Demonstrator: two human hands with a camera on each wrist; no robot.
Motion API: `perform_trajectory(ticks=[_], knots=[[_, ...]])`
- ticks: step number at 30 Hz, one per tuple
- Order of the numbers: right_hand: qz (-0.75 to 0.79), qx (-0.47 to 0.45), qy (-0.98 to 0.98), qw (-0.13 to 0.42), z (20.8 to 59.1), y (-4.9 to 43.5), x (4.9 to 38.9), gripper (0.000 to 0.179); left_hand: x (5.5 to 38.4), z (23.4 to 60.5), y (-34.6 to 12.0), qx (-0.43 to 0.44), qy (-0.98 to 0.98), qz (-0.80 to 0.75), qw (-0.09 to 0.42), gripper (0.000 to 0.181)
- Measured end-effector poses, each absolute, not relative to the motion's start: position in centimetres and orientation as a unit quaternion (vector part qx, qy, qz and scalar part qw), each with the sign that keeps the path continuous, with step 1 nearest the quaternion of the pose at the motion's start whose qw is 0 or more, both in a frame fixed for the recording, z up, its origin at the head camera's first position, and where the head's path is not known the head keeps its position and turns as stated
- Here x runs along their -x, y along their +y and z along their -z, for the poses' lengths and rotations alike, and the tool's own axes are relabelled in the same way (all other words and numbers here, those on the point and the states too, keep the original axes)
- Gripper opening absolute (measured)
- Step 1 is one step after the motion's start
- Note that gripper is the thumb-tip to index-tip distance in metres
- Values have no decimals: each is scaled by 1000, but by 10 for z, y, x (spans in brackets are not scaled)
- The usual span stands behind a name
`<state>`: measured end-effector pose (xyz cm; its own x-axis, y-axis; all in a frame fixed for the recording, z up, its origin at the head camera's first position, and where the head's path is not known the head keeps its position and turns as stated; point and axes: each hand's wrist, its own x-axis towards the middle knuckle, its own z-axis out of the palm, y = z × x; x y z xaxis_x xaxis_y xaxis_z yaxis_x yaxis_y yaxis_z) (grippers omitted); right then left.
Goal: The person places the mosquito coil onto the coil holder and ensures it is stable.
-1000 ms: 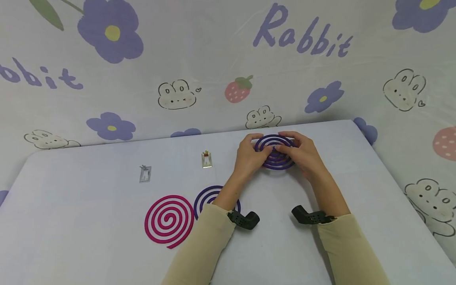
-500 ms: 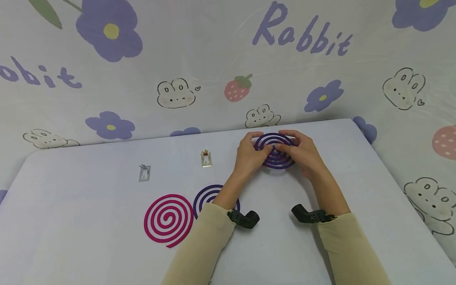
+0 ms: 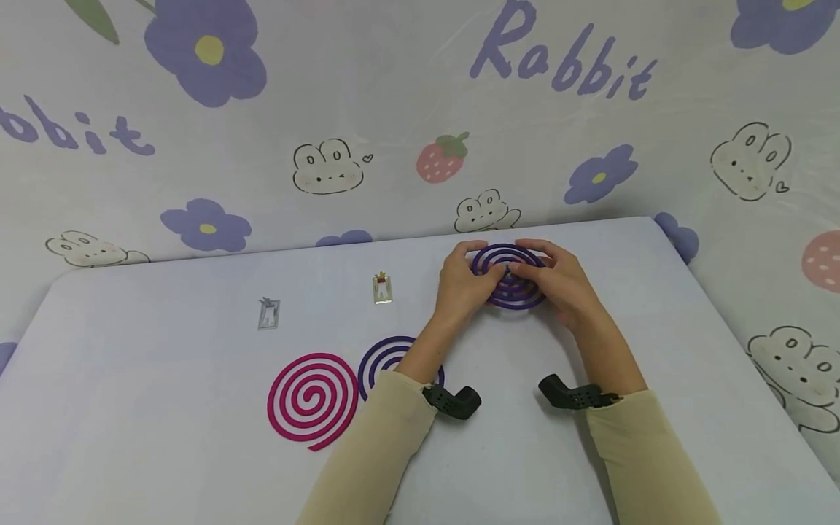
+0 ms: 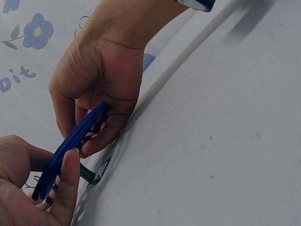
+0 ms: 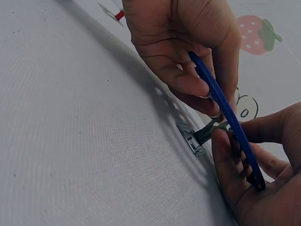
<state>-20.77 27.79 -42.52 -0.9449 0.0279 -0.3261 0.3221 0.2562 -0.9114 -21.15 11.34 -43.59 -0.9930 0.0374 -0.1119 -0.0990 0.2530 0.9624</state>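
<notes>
A purple mosquito coil [image 3: 516, 306], bluish in the wrist views, is held tilted up between both hands at the far right of the table. Its left side is held by my left hand [image 3: 462, 283], thumb pressed near the centre and fingers behind the rim. Likewise, my right hand [image 3: 569, 284] pinches the right side, the thumbs almost meeting. Under the coil, a metal coil stand [image 5: 190, 140] rests on the table with its upright raised toward the coil's middle; in the left wrist view the stand [image 4: 99, 173] shows partly. Fingers hide where the upright meets the coil.
A pink coil [image 3: 315, 398] lies flat at front left, with another purple coil [image 3: 397, 339] partly under the left forearm. Behind them lie a silver stand [image 3: 269, 327] and a gold stand [image 3: 383, 300] with a red part. A patterned cloth wall [image 3: 394, 87] rises behind the table.
The head view has shifted slightly. Both hands keep hold of the purple coil in nearly the same place, with only slight thumb movement at its centre.
</notes>
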Motion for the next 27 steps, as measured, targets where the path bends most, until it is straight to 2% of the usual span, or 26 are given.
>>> perform_trajectory(ticks=[16,27], knots=[[587,-98,797,102,424,277,206,64,212,437,113,8,799,-600,45,50],[585,-101,798,108,425,278,206,66,211,437,115,21,788,-613,52,50]])
